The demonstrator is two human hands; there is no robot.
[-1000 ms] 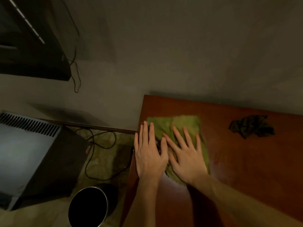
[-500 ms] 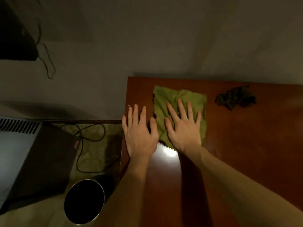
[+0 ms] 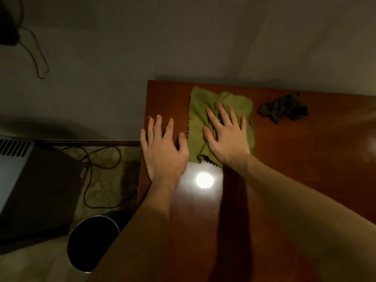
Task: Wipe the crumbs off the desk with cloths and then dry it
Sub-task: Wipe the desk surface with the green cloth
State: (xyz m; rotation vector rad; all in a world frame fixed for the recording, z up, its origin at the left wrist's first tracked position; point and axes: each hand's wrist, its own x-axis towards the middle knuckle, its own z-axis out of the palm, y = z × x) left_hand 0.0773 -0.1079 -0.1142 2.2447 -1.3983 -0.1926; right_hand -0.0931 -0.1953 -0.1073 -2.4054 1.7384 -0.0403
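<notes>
The olive-green square cloth with zigzag-cut edges lies partly rumpled on the reddish-brown polished wooden desk, near its far left corner. The right hand presses flat on the cloth, fingers straight and spread, curled round nothing. The left hand rests palm-down on the bare wood at the desk's left edge, its fingers likewise straight and spread, its thumb just beside the cloth's edge and gripping nothing. By my reading the wiping stage is under way, with the cloth being worked towards the left edge, below which a round dark waste bin with a metal rim stands on the floor. One pale speck, possibly a crumb, sits at that edge just beyond the left fingertips; other crumbs are too small to make out in this dim light. Drying appears not yet begun: a dark crumpled cloth lies untouched farther right, well apart from both hands. Counted: two cloths, two hands, one desk, one bin, one visible speck.
</notes>
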